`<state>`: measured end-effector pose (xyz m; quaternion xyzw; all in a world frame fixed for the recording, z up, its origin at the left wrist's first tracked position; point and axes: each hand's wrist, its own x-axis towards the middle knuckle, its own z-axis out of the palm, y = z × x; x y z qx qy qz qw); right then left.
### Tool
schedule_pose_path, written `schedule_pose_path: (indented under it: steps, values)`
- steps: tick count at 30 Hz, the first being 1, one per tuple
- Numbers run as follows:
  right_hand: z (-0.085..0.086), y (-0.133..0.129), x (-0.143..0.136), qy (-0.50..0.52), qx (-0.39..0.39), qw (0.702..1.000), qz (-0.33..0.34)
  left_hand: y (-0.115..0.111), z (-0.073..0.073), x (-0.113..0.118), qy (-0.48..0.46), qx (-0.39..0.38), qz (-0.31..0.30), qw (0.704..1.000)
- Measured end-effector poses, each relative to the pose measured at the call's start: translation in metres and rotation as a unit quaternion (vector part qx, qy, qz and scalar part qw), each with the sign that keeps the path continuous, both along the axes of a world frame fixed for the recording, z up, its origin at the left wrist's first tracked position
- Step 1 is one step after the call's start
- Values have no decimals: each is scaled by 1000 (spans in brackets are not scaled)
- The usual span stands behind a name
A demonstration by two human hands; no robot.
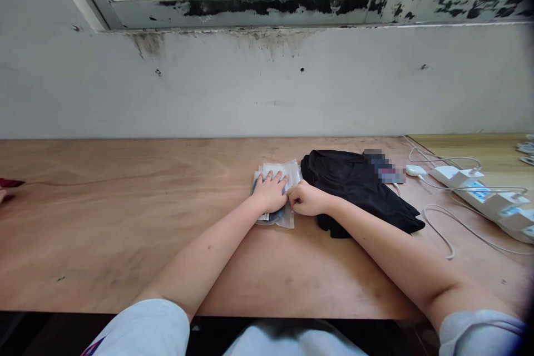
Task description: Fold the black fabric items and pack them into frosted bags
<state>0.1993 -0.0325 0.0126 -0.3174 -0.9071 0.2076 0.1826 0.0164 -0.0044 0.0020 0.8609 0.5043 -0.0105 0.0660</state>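
Note:
A translucent plastic bag with something dark inside lies flat on the wooden table. My left hand rests palm down on it, fingers spread. At the bag's right edge my right hand is closed, its fingers curled together; the bag's edge runs up to the fingertips, and what they pinch there is too small to make out for certain, though it appears to be the bag's edge. Just right of the bag, partly beneath my right forearm, lies a crumpled black cloth.
A blurred-out object lies at the cloth's upper right. Further right are a white power strip with plugs, a white charger and loose cables. A red item shows at the far left edge. A wall and window stand behind.

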Motion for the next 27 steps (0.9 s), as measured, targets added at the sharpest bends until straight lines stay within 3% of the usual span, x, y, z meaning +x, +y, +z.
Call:
schedule_pose_path:
  steps: [6,15,17,20,23,27]
  values:
    - [15,-15,-2,-45,4,997,64,1,-2,0,-9,3,0,1000]
    - [26,-17,1,-72,-151,980,111,-1,-1,0,-9,4,1,1000]
    - [24,-10,5,-64,-138,985,83,0,-2,-1,-10,3,-1,1000]
    - [12,2,9,-14,18,998,-66,1,-4,-1,-11,7,-3,1000]
    - [-5,10,12,-53,144,968,-199,-2,-3,1,-6,26,18,999]
    - [-17,9,12,-146,161,952,-216,-8,5,2,28,39,104,993]
